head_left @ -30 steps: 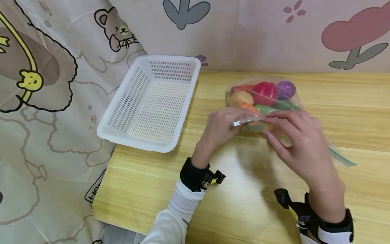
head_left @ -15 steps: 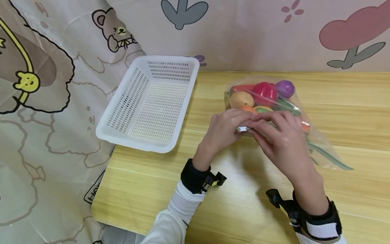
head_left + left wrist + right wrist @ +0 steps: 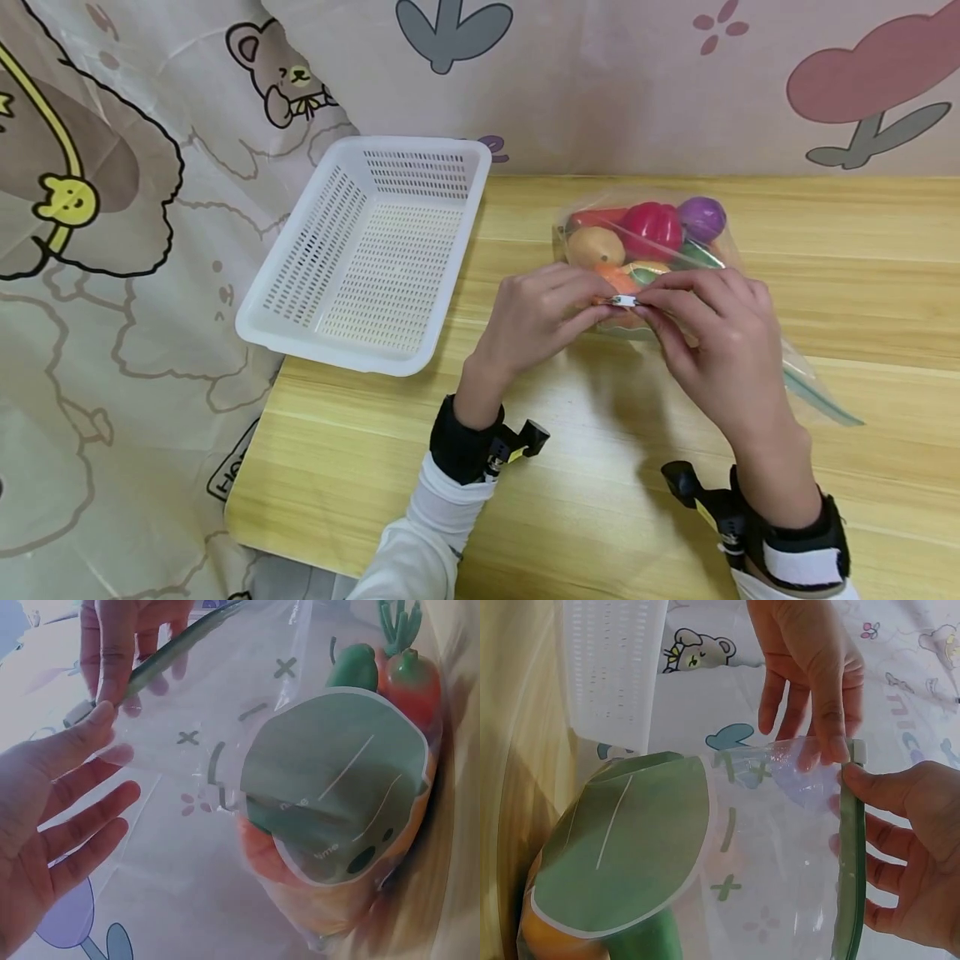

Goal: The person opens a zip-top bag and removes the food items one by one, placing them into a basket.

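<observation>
A clear slider zip bag (image 3: 570, 208) with a green print stands on the table, filled with vegetables that look like toys. Among them are a red pepper (image 3: 652, 229), a purple round one (image 3: 702, 219) and a tan round one (image 3: 596, 246). My left hand (image 3: 532, 317) pinches the bag's top corner at the end of the zip. Right beside it, my right hand (image 3: 723, 350) pinches the green zip strip (image 3: 852, 855) by the white slider (image 3: 624, 301). The slider sits between both hands' fingertips. In the left wrist view, a green leaf-shaped print (image 3: 337, 780) hides part of the contents.
Left of the bag a white perforated plastic basket (image 3: 442, 321) stands on the wooden table (image 3: 337, 450), partly past its left edge. A printed cloth (image 3: 600, 92) hangs behind the table, and another patterned cloth (image 3: 150, 358) covers the left side.
My right hand has come left along the zip to the left hand, then slightly back right. The slider has shifted right, from beside the left hand to between both hands' fingertips.
</observation>
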{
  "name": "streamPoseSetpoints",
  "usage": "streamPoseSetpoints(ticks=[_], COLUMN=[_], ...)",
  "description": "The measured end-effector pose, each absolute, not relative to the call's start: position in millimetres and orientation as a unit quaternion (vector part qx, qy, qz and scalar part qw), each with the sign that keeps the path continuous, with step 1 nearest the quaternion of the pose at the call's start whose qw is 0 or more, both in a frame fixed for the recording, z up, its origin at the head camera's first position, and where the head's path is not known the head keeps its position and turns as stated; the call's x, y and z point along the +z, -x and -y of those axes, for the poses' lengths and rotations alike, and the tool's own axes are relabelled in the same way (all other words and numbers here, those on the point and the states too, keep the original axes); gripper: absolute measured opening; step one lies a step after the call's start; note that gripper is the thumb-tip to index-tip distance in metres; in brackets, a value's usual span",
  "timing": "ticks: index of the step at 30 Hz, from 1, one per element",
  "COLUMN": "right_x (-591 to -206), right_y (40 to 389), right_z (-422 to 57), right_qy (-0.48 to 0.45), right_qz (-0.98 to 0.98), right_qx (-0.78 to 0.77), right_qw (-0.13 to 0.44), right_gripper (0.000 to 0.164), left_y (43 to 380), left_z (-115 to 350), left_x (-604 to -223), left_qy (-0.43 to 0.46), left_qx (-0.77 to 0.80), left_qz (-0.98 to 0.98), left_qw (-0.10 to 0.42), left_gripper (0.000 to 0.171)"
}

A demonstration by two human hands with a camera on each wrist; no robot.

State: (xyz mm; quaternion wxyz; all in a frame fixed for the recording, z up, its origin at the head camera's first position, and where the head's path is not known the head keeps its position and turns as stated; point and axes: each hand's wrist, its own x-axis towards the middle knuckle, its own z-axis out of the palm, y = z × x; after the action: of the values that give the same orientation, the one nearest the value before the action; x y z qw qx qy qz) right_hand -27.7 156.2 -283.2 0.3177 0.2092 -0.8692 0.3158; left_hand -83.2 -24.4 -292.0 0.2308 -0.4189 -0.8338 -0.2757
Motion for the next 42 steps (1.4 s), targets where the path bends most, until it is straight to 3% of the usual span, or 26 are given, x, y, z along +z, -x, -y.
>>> streamPoseSetpoints(ticks=[12, 31, 42], right_x=[-283.0, -282.8, -281.2], right_y=[28.3, 30.1, 30.2], right_z=[-150.9, -159.2, -179.8], right_qy=[-0.241, -0.234, -0.181], right_qz=[0.853, 0.865, 0.882], right_qx=[0.314, 0.303, 0.298], right_qw=[0.340, 0.323, 0.316], right_gripper=[0.048, 0.053, 0.060], left_y=[80.7, 83.3, 88.0], left_z=[23.4, 23.2, 38.9], left_x=[-290.4, -292.8, -290.6], left_qy=[0.420, 0.416, 0.378], left_qx=[-0.266, -0.274, -0.306], left_qz=[0.831, 0.829, 0.831], left_qw=[0.252, 0.255, 0.271], left_gripper=[0.014, 0.016, 0.007])
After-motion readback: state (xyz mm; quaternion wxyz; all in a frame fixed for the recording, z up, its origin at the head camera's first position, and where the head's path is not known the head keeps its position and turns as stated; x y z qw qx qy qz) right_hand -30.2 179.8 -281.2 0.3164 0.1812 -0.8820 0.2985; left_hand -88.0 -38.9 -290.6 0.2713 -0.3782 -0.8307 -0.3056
